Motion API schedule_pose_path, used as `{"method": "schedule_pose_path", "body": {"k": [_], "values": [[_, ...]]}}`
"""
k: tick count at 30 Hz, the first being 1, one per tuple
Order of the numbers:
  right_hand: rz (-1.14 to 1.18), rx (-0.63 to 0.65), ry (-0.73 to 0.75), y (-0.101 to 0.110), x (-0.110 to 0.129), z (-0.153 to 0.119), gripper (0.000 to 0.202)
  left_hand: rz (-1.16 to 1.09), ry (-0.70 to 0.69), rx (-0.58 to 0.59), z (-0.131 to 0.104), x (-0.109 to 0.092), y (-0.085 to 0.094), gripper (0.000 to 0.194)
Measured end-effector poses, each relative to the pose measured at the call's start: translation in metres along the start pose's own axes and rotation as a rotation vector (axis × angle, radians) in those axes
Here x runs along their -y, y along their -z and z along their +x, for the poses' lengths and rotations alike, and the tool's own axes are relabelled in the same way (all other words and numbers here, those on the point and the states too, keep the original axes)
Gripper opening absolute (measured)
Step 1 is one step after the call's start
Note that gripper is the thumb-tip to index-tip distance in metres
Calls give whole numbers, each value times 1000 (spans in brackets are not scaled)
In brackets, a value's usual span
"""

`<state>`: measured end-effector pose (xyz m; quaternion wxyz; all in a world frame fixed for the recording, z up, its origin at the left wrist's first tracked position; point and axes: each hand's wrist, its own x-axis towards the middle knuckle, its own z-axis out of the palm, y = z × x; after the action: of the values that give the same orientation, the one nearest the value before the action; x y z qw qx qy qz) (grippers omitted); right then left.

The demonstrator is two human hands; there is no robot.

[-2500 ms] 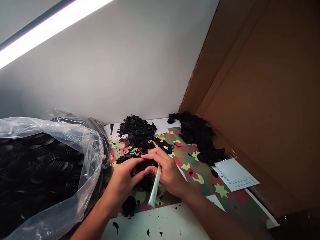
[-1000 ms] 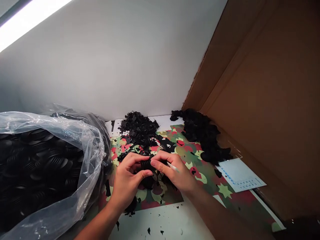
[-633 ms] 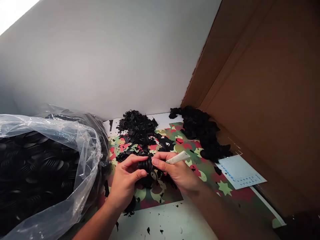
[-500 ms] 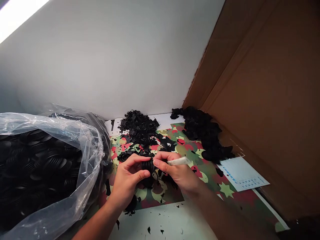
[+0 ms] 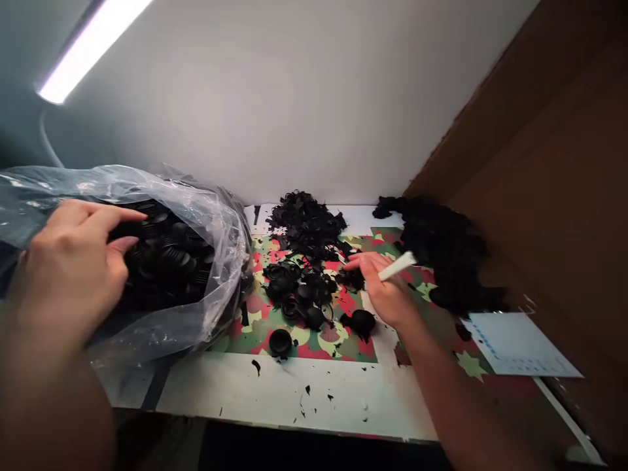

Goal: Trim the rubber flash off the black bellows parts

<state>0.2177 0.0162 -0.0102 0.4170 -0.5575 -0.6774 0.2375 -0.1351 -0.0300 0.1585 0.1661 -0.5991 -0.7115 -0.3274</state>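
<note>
Over the mouth of a clear plastic bag, my left hand hovers with thumb and forefinger apart and nothing visible between them. Black ribbed rubber bellows fill the bag. My right hand is closed around a slim white handle, whose other end I cannot make out. Its fingertips reach the right side of a pile of black rubber pieces on the camouflage-patterned sheet. One round black piece lies apart in front, and another dark piece sits below my right hand.
A heap of black trimmings stands against the pale wall. More black pieces are piled along the cardboard on the right. A white printed card lies there too. Scraps dot the white table edge, and a lamp glows upper left.
My left hand has gone from the middle to the bag, letting go of the ribbed bellows. My right hand has moved off it to the pile, keeping the white handle. The view has shifted left.
</note>
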Motion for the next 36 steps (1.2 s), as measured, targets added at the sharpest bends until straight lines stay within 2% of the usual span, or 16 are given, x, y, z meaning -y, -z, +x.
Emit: {"method": "schedule_pose_path", "body": {"k": [1,4,6,8,10,12,15,18,21,25,30,33,36], "values": [[-8,29,-11,0,3,0,48,38,44,68,10,10,-7,13],[45,253,15,-4,16,-3,31,14,172,34,21,21,-18,6],[72,422,149,-10,25,-8,21,-212,233,-1,14,16,-14,11],[53,521,253,-18,29,-17,9,-653,292,82,2,8,-5,24],[-1,551,266,-25,28,-25,11,-1020,350,199,-11,2,2,38],[-46,564,271,-30,23,-30,20,-1166,397,284,-20,0,4,43],[-27,603,279,-34,16,-33,22,-1237,449,354,-28,3,5,40],[-10,650,216,-33,15,-31,14,-1278,456,415,-33,5,5,36],[21,685,140,-29,19,-27,17,-1305,443,454,-36,5,7,33],[132,636,27,-20,27,-20,32,-1276,431,452,-39,4,8,34],[242,445,-147,-15,33,-17,59,-1084,361,289,-33,6,5,40],[305,408,-235,-15,35,-15,66,-1094,370,319,-30,4,3,44],[371,372,-247,-14,36,-14,69,-1117,381,359,-32,2,2,44]]}}
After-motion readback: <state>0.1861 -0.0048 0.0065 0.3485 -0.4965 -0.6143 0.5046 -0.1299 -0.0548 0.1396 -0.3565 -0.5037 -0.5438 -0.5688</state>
